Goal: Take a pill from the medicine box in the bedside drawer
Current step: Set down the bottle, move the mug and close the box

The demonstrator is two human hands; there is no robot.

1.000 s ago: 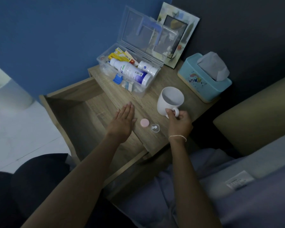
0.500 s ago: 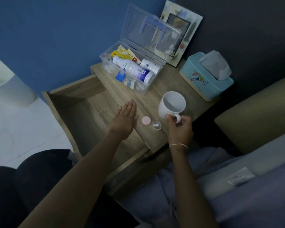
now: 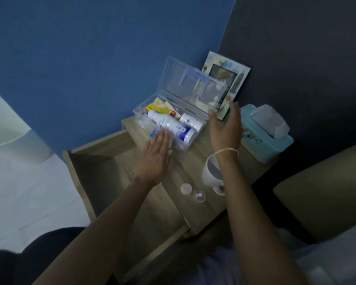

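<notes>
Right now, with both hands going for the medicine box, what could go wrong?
The right forearm crosses just above the white mug; pulling back low could tip it.

The small clear cap holding pills and the pink lid sit loose near the nightstand's front edge, beside the open drawer; a sleeve or wrist sweep could knock them in.

If the right hand pushes the box lid shut, the left hand at the medicine box rim could get pinched.

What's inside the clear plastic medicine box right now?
In the clear plastic medicine box: a large white bottle with a blue label, a smaller white bottle, yellow cartons. The left hand covers the near corner; anything beneath the bottles is hidden.
</notes>
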